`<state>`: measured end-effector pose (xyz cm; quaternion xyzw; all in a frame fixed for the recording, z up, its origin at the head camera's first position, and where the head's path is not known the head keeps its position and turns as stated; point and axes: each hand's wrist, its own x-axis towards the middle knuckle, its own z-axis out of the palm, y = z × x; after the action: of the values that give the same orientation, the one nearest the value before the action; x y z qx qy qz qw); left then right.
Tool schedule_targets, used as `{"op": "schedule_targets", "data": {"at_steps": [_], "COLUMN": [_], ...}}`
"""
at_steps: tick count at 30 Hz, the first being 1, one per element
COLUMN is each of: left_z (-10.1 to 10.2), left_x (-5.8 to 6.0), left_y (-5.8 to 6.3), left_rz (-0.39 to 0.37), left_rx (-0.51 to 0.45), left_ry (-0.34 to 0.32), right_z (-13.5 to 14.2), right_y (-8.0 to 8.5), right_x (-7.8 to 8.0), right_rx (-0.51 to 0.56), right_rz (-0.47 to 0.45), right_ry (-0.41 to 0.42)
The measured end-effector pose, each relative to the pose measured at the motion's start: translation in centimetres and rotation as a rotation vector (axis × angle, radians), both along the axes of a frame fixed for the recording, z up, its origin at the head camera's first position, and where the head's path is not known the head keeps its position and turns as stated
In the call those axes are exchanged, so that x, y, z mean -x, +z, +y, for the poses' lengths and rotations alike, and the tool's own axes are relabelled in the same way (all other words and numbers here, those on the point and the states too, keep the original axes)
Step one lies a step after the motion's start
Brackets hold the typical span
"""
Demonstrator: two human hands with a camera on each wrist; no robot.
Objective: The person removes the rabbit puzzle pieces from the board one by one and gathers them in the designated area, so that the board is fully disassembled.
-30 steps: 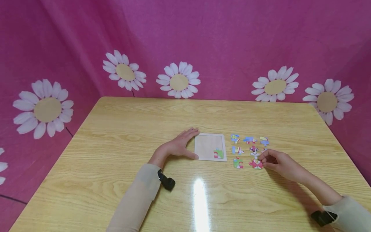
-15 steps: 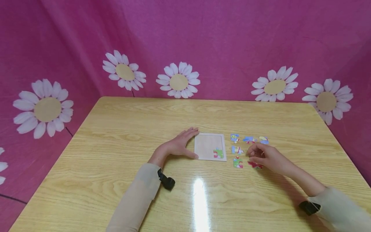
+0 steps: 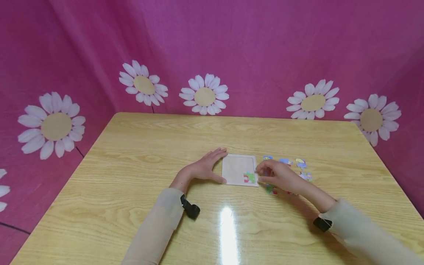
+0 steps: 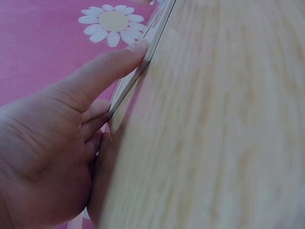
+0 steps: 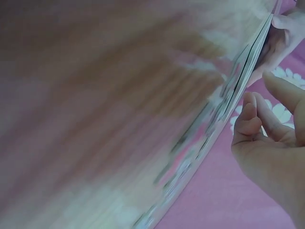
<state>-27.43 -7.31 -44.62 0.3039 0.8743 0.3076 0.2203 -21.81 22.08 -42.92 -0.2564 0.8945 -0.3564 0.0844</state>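
Note:
In the head view my left hand (image 3: 207,165) holds the left side of a pale square puzzle tray (image 3: 233,169), thumb at the near corner and fingers at the far one. The left wrist view has the thumb (image 4: 119,59) against the tray's edge (image 4: 128,81). A green and red jigsaw piece (image 3: 250,177) lies in the tray's near right corner. My right hand (image 3: 279,175) hovers with fingertips right at the tray's right edge. In the right wrist view its thumb and bent fingers (image 5: 250,112) stand apart, with no piece showing between them.
Several jigsaw pieces lie right of the tray, among them a blue and yellow piece (image 3: 301,163) and a blue one (image 3: 285,161). My right hand partly hides the group. The wooden table (image 3: 149,147) backs onto a pink curtain (image 3: 251,55) with daisies.
My right hand has moved left from the right side of the loose pieces to the tray's right edge. My left hand and the tray have stayed in place.

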Motion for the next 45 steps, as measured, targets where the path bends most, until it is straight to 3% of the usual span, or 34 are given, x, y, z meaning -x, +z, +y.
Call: {"op": "schedule_targets", "data": {"at_steps": [11,26,37,45], "left_z": [0.2,0.1,0.1,0.0], "left_x": [-0.3,-0.3,-0.1,0.1], "left_y": [-0.4,-0.3,-0.1,-0.1], "left_rz": [-0.009,-0.004,-0.001,0.028], "left_rx": [-0.007,0.004,0.009,0.011], "left_ry": [0.005,0.011,0.014,-0.008], "right_z": [-2.8,-2.9,-3.2,-3.1], "right_y": [-0.6,-0.3,-0.3,-0.2], "right_x": [1.2,1.0,0.4,0.3], "right_rx": [-0.129,-0.089,-0.060,-0.037], "right_rz": [-0.039,-0.088,0.049,0.036], "right_ry": [-0.012,-0.038,-0.035,-0.038]}}
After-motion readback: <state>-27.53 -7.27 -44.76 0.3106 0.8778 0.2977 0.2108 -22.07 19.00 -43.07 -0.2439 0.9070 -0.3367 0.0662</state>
